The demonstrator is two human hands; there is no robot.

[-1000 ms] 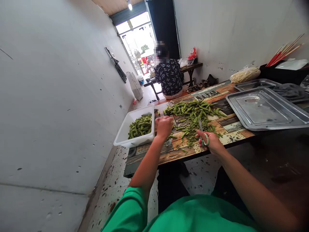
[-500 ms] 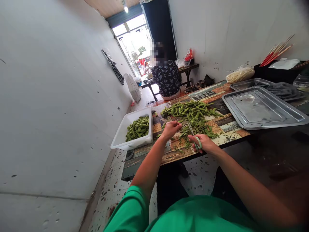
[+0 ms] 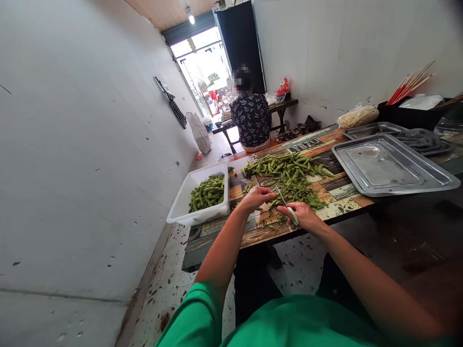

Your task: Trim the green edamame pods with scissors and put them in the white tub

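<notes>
My right hand point(image 3: 302, 217) grips a pair of scissors point(image 3: 293, 215) by pale green handles, with the narrow blades pointing up and away over the table. Close to the blade tips, my left hand point(image 3: 257, 196) is closed in a pinch on an edamame pod, mostly covered by the fingers. A loose heap of green edamame pods point(image 3: 285, 166) spreads over the table just beyond both hands, with small trimmings around it. To the left, a white plastic tub point(image 3: 177, 208) holds more edamame pods point(image 3: 207, 193).
The table point(image 3: 249, 236) has a patchwork wood pattern. On its right lie metal trays point(image 3: 394, 166), a dark cloth point(image 3: 419, 139), a bagged pale bundle point(image 3: 358, 115) and a black box point(image 3: 408, 113) with red-ended sticks. Another person point(image 3: 251, 120) sits beyond the table, back turned.
The scissors have swung left, bringing their blades to my left fingertips. My left hand has shifted slightly right and down. The edamame heap and tub look the same.
</notes>
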